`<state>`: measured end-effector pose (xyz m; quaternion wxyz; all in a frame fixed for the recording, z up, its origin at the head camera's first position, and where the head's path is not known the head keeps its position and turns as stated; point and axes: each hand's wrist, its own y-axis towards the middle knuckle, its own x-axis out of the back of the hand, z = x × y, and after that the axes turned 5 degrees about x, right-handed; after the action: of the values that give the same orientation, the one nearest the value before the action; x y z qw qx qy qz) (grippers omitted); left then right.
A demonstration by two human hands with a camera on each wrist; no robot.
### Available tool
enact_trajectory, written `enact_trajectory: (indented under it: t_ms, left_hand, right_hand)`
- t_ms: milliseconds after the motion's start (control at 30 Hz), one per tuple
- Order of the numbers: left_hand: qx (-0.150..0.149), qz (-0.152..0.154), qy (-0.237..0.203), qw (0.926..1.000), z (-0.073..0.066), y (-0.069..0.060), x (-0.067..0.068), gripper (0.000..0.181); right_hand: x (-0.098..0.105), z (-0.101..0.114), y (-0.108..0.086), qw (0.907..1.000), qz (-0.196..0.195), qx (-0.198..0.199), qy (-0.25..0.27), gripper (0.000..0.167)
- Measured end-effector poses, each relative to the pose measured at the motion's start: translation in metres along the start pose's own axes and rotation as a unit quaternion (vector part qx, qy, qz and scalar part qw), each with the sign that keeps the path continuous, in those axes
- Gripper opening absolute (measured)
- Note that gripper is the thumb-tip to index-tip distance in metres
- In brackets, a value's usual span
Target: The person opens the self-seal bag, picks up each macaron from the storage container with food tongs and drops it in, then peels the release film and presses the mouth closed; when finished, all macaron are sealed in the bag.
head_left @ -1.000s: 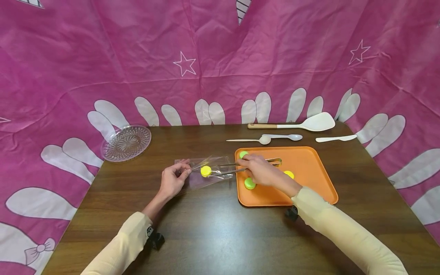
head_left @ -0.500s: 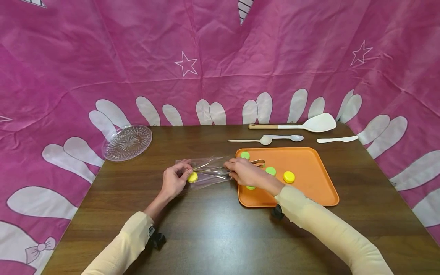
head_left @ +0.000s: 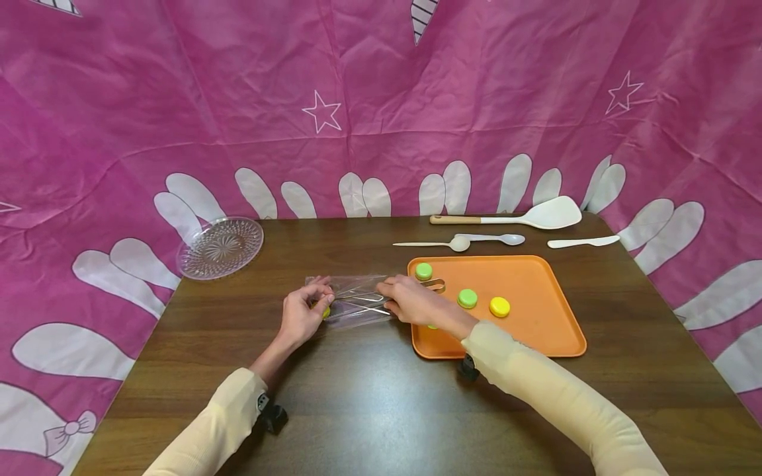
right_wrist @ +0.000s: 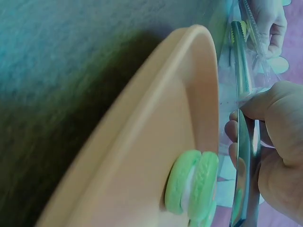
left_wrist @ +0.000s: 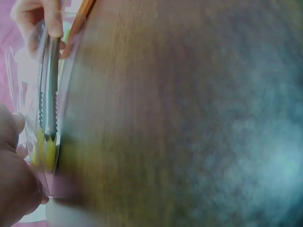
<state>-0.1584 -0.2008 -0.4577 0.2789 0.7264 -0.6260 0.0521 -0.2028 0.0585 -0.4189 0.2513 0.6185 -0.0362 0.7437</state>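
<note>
My left hand pinches the edge of a clear plastic bag on the table. In my right hand are metal tongs, their toothed arms reaching into the bag. A yellow macaron lies inside at the tong tips, close to the left fingers; the head view shows only a sliver of it. Whether the tips still squeeze it, I cannot tell. On the orange tray beside the right hand sit green macarons, one mostly covered by that hand, and another yellow macaron.
A clear patterned plate stands at the back left. Behind the tray lie two small spoons, a white spatula with a wooden handle and a white knife. A pink cloth hangs beyond the table.
My right hand has slid left with the tongs, deeper into the bag. The yellow macaron has travelled left with them towards my left hand, which has stayed in place.
</note>
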Motion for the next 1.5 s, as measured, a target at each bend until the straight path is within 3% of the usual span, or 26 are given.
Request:
enact_trajectory:
  t_ms: [233,567,900,1333,1500]
  left_hand:
    - [-0.003,0.001,-0.001,1.0,-0.001,-0.001,-0.001,0.01]
    - [-0.008,0.003,-0.006,0.9999,0.0,-0.001,-0.001,0.012]
    - [-0.008,0.004,0.001,1.0,-0.002,0.0,0.0,0.011]
    - [0.001,-0.006,0.007,1.0,0.001,-0.002,-0.002,0.01]
    - [-0.004,-0.012,0.006,0.9999,0.002,-0.002,-0.003,0.01]
  right_hand:
    - [-0.005,0.004,0.006,1.0,-0.003,-0.003,0.001,0.018]
    - [-0.008,0.009,0.008,0.9999,-0.006,-0.011,-0.004,0.029]
    - [0.003,0.01,0.002,0.9994,0.007,-0.025,-0.021,0.025]
    - [0.036,0.004,-0.044,0.9994,-0.024,-0.018,-0.019,0.024]
    - [0.051,0.0,-0.072,0.9984,-0.05,-0.023,-0.012,0.042]
